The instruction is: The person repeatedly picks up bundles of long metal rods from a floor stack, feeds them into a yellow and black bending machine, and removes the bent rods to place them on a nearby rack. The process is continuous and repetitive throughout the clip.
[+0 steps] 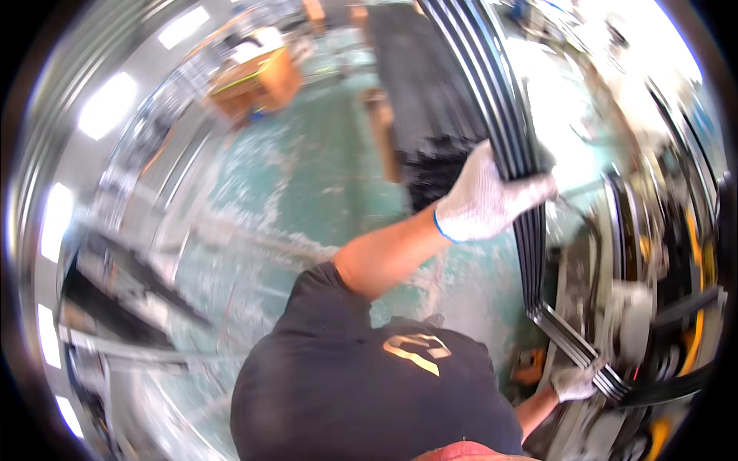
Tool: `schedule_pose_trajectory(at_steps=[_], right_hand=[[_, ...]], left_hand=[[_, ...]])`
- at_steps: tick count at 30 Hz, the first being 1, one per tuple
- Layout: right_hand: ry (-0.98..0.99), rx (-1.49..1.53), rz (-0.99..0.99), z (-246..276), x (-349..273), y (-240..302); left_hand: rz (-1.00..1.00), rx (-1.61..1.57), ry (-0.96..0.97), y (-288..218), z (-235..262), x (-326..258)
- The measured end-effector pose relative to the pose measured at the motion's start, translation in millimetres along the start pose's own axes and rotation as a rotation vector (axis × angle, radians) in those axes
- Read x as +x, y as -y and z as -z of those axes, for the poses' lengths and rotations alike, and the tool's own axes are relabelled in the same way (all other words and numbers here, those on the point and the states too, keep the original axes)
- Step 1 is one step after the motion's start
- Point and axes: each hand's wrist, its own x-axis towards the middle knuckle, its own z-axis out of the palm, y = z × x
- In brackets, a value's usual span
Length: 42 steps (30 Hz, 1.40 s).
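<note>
Bundle of long dark strips (513, 115): several thin black/grey profiles w/ pale edges, lying side by side as one band. Runs from top of view down the right-centre, then bends sharply low on the right and heads off toward lower right. Strips stay packed together through the bend. Bundle is off the floor, held in both hands.

Left hand (486, 201), white knit glove w/ blue cuff: on the straight upper run of the bundle, above the bend. Fingers (530, 188) wrapped around the strips from their left side, closed tight on them. Bare forearm runs back down-left to a black short sleeve.

Right hand (575, 382), white glove also: below the bend, at the lower-right run of the bundle. Fingers curled onto the strips' underside edge, gripping; view blurred here, exact finger placement unclear.

Right of bundle: machine (676, 292), grey metal w/ black and yellow parts, just beside the bend. Detail smeared by motion blur.

Left of bundle: stack of dark long stock (430, 146) lying on the green floor (307, 177), near the upper run. Floor has pale scuffed patches. Further left and up: wooden crate (257, 81), well apart from bundle. Far left: grey metal frame/rack (115, 300), blurred.

Below bundle, centre: person's black shirt w/ pale emblem (419, 349).
</note>
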Motion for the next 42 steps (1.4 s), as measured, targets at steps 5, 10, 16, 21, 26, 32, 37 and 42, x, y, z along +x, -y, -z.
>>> schedule_pose_trajectory(at_steps=[5,10,16,21,26,32,37,42], right_hand=[[0.268,1.611,-0.438,-15.4,42.3,142.4],[0.598,1.682,-0.237,16.6,20.5,274.8],[0.627,1.607,0.21,99.6,-10.2,418.5],[0.439,1.605,0.563,220.5,-33.9,554.5],[0.434,1.55,0.946,416.1,-85.1,702.1],[0.138,1.588,1.401,616.9,-166.6,774.2],[0.338,1.611,1.81,597.4,-314.2,785.2],[0.581,1.502,1.83,452.3,-330.3,772.9]], left_hand=[[-0.049,0.134,-0.582,-88.6,82.8,-137.2],[-0.135,0.336,-1.053,-145.1,125.4,-262.3],[-0.416,0.225,-1.298,-206.7,182.5,-365.2],[-0.542,0.214,-1.488,-287.7,237.1,-434.8],[-0.742,0.068,-1.543,-394.2,322.2,-523.6],[-0.992,-0.029,-1.34,-508.3,422.8,-611.4],[-1.021,0.12,-1.411,-550.9,403.6,-686.0],[-1.019,0.277,-1.758,-467.6,351.1,-650.1]])
